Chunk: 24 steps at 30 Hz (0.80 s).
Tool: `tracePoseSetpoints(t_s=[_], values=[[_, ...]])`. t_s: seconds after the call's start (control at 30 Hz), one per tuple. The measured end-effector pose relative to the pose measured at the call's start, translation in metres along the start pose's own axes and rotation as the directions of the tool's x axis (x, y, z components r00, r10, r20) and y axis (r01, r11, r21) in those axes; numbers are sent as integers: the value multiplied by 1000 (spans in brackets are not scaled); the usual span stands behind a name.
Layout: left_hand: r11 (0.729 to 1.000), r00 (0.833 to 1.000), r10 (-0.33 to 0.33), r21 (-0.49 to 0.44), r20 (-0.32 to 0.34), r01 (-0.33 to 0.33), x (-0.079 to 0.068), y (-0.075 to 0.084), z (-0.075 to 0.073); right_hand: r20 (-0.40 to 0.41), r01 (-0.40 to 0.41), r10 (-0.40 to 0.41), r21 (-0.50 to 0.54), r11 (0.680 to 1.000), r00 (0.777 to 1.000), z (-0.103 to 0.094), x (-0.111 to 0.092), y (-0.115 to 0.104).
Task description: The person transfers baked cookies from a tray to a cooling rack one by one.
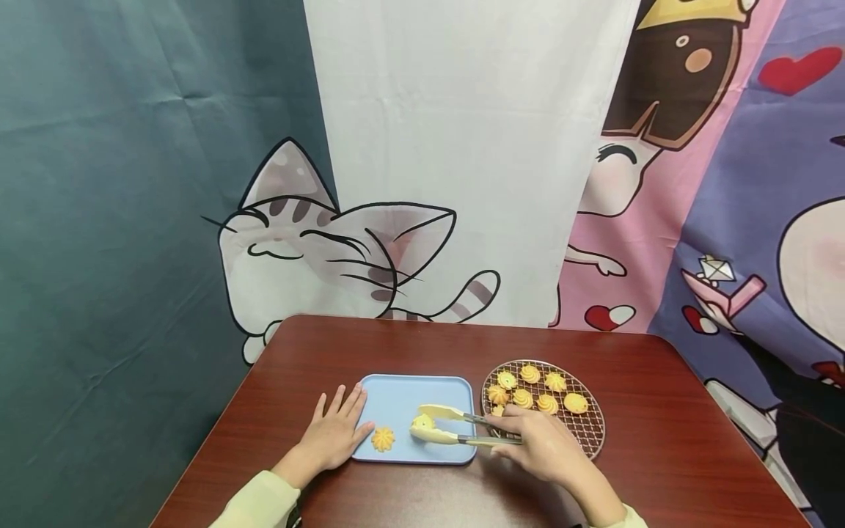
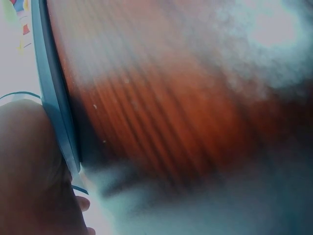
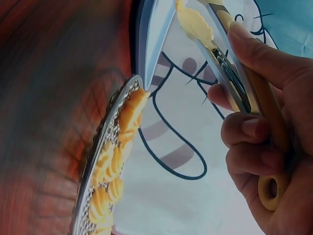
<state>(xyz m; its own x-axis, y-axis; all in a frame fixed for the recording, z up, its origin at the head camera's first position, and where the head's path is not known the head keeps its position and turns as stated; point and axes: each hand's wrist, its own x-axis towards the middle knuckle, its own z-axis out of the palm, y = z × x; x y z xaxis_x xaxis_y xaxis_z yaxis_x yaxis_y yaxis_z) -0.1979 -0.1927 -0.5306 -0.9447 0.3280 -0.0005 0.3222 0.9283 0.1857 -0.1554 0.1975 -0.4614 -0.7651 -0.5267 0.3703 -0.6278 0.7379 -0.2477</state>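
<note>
My right hand [image 1: 538,446] grips a pair of tongs [image 1: 441,435] with cream-yellow tips and metal arms. Between the tips sits a small yellow piped cookie [image 1: 422,422], over the right half of a light blue tray [image 1: 412,392]. Another flower-shaped cookie [image 1: 383,440] lies near the tray's lower left corner. With fingers spread, my left hand [image 1: 333,433] rests at the tray's left edge, its thumb over the rim. In the right wrist view, fingers wrap the tong handles [image 3: 264,98]. The left wrist view shows the hand [image 2: 29,166] dark beside the tray's edge [image 2: 55,88].
Right of the tray is a round wire rack [image 1: 597,433] holding several piped cookies [image 1: 530,374]; my right hand hovers over its near left part. Both stand on a reddish-brown table [image 1: 409,345]. Behind it hangs a cartoon-printed curtain [image 1: 455,132].
</note>
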Motion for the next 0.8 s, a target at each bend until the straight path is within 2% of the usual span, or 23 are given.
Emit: tracePoseSetpoints(t_s=[0.23, 0.63, 0.8], values=[[1000, 1000, 5, 5, -5, -5, 0, 0, 0, -11, -5, 4, -35, 999, 1000, -7, -8, 4], [1000, 1000, -2, -6, 7, 2, -1, 0, 0, -38, -77, 75, -77, 994, 996, -20, -31, 12], [1000, 1000, 2, -4, 13, -1, -1, -1, 1, -80, -73, 63, -129, 989, 995, -26, -39, 16]])
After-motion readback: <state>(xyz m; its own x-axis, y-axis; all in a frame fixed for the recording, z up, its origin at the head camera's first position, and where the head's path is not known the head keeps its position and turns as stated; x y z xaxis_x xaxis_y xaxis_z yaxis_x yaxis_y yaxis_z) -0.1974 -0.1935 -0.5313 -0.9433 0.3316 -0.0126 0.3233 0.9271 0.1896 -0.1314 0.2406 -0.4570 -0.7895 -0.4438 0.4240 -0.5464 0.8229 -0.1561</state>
